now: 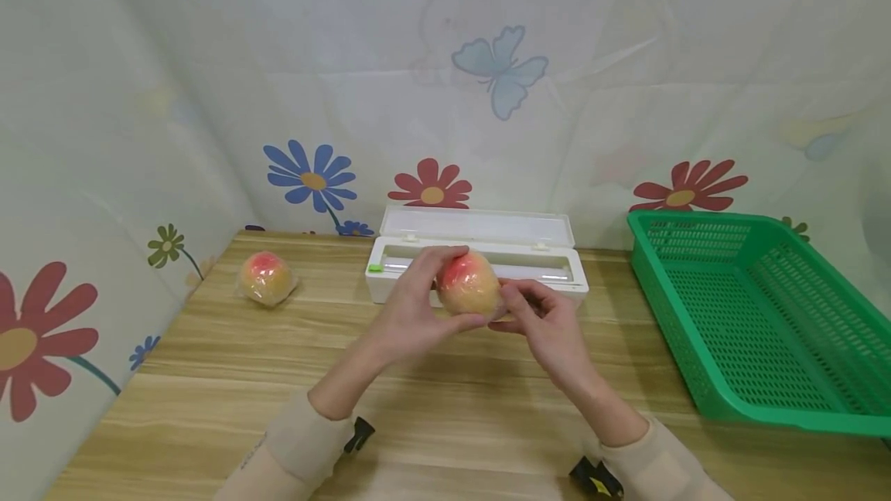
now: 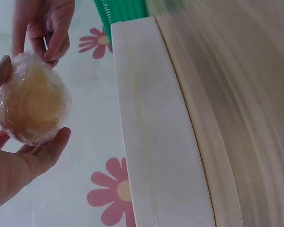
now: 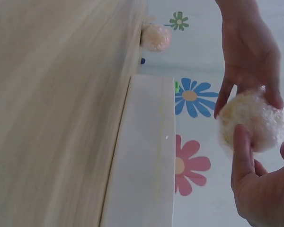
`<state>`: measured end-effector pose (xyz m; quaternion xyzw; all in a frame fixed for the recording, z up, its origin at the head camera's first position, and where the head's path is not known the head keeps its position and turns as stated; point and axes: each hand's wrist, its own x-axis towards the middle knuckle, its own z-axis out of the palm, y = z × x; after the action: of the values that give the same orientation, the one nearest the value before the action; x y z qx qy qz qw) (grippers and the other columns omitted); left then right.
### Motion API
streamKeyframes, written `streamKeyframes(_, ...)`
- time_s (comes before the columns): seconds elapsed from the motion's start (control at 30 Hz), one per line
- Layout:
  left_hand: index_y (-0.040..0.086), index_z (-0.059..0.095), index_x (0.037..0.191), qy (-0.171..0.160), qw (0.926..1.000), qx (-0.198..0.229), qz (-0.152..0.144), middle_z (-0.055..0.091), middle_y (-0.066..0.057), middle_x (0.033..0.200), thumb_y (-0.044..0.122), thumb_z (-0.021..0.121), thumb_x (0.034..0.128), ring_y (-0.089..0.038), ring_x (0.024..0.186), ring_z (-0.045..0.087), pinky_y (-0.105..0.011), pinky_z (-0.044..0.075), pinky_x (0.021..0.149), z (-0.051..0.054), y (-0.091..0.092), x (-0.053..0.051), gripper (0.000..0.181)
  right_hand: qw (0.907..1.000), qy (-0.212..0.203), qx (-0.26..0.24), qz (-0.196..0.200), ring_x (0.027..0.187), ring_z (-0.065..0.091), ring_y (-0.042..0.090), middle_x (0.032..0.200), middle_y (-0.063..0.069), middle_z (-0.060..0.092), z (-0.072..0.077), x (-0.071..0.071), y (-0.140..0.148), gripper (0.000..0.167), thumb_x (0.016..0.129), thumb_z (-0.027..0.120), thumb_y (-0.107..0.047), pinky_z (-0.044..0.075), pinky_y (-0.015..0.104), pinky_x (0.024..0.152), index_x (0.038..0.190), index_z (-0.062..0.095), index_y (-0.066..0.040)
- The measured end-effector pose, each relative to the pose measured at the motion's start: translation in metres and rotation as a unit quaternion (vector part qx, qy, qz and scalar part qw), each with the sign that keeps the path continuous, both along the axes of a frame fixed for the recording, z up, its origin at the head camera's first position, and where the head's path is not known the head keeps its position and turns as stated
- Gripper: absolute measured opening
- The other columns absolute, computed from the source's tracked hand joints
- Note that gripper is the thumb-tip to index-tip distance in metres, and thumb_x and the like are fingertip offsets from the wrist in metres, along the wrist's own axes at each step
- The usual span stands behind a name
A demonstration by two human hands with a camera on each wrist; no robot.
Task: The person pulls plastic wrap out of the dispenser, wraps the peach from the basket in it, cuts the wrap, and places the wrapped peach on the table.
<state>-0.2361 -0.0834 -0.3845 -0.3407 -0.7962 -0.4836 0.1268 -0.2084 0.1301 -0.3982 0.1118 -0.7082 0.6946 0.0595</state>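
A peach (image 1: 469, 284), red and yellow and covered in clear cling film, is held up over the table in front of the white box. My left hand (image 1: 411, 308) grips it from the left, fingers over the top and thumb underneath. At its lower right edge my right hand (image 1: 553, 331) pinches the cling film (image 1: 499, 309) between thumb and fingers. In the left wrist view the wrapped underside of the peach (image 2: 38, 101) shows, with the film bunched around it. Both hands also meet at the peach (image 3: 251, 120) in the right wrist view.
A white cling film dispenser (image 1: 476, 253) stands at the back with its lid up and a roll inside. Another wrapped peach (image 1: 267, 279) sits at the back left. A green basket (image 1: 717, 400) occupies the right side. Behind the wooden table (image 1: 209, 408) hangs a flowered curtain (image 1: 334, 37).
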Motion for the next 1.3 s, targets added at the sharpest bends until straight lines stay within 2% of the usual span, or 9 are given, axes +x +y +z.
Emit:
streamKeyframes(0.17,0.013,0.049,0.145,0.004,0.9992,-0.035,0.015,0.052,0.001,0.135,0.023,0.094,0.0764,-0.014,0.118,0.054,-0.033,0.055,0.092,0.004,-0.013,-0.007,0.083,0.9998,0.013,0.011,0.011,0.088,0.069,0.024,0.105,0.024,0.064,0.004,-0.003,0.007,0.038,0.110,0.052,-0.020,0.061,0.040,0.078,0.122,0.061,0.015)
streamKeyframes(0.27,0.013,0.049,0.145,0.005,0.9979,-0.062,0.018,0.052,0.000,0.136,0.025,0.094,0.0772,-0.015,0.119,0.053,-0.033,0.054,0.094,0.007,-0.024,-0.011,0.082,0.9995,0.025,0.018,-0.004,0.084,0.068,0.023,0.103,0.027,0.063,0.007,-0.005,0.011,0.034,0.109,0.054,-0.017,0.061,0.040,0.076,0.116,0.062,0.016)
streamKeyframes(0.37,0.011,0.049,0.145,0.003,0.9973,-0.072,0.014,0.052,-0.002,0.137,0.024,0.093,0.0775,-0.018,0.118,0.054,-0.035,0.054,0.094,0.011,-0.037,-0.016,0.082,0.9987,0.036,0.028,-0.021,0.082,0.068,0.023,0.100,0.027,0.062,0.009,-0.006,0.014,0.030,0.108,0.056,-0.016,0.062,0.040,0.074,0.112,0.064,0.014)
streamKeyframes(0.5,0.008,0.048,0.144,-0.010,0.9971,-0.075,0.015,0.051,-0.005,0.137,0.019,0.093,0.0776,-0.021,0.117,0.054,-0.040,0.053,0.095,0.016,-0.055,-0.022,0.081,0.9980,0.039,0.036,-0.033,0.081,0.068,0.022,0.099,0.024,0.063,0.010,-0.008,0.019,0.028,0.107,0.057,-0.014,0.061,0.037,0.073,0.111,0.064,0.013)
streamKeyframes(0.87,0.007,0.047,0.143,-0.061,0.9906,-0.110,0.054,0.050,-0.009,0.139,0.010,0.090,0.0768,-0.027,0.125,0.051,-0.049,0.051,0.101,0.024,-0.092,-0.030,0.079,0.9975,0.038,0.051,-0.031,0.079,0.067,0.020,0.097,0.022,0.064,0.010,-0.009,0.023,0.025,0.106,0.058,-0.011,0.061,0.033,0.072,0.110,0.064,0.013)
streamKeyframes(1.1,0.004,0.050,0.140,-0.100,0.9778,-0.172,0.065,0.056,-0.010,0.135,0.008,0.088,0.0744,-0.030,0.121,0.054,-0.052,0.050,0.100,0.023,-0.117,-0.034,0.075,0.9969,0.047,0.058,-0.027,0.078,0.067,0.019,0.095,0.022,0.064,0.009,-0.010,0.024,0.023,0.106,0.058,-0.009,0.061,0.032,0.071,0.108,0.064,0.013)
streamKeyframes(1.3,0.000,0.054,0.137,-0.123,0.9673,-0.215,0.054,0.060,-0.012,0.133,-0.001,0.086,0.0687,-0.032,0.116,0.055,-0.055,0.048,0.100,0.019,-0.132,-0.038,0.076,0.9965,0.050,0.064,-0.020,0.078,0.067,0.018,0.095,0.024,0.063,0.008,-0.011,0.025,0.023,0.106,0.058,-0.009,0.061,0.032,0.071,0.108,0.064,0.013)
